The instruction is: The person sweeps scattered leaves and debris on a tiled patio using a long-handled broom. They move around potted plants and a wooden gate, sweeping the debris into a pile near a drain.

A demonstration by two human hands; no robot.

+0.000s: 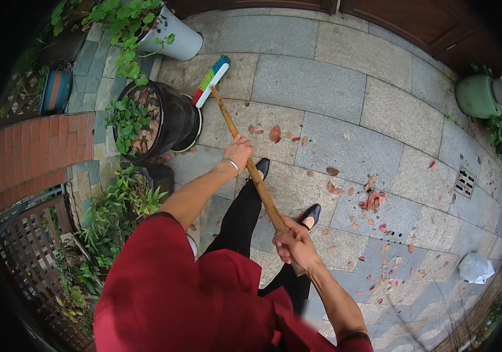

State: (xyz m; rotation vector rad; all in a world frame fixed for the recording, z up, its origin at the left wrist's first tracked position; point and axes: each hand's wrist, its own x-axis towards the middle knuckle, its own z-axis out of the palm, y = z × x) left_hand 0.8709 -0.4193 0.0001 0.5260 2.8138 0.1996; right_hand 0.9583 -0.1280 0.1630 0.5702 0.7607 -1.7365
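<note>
Both of my hands grip the wooden handle (266,200) of a push broom. My left hand (239,150), with a silver bangle (233,166) at its wrist, holds the handle at about mid-length. Closer to my body, my right hand (294,243) wraps around the handle near its thick end. The broom head (212,82), white with red, green and blue bristles, is at the paving close to a black glazed pot (171,114). Dry leaves and pink petals (373,200) lie scattered on the stone paving (334,83) to the right of the handle.
A white-grey planter (176,35) with leafy growth stands beyond the black pot. Shrubs (114,224) line the left side. At the right are a green jar (479,96), a drain grate (465,182) and a pale plastic bag (476,267). Wooden doors (409,20) close the far side.
</note>
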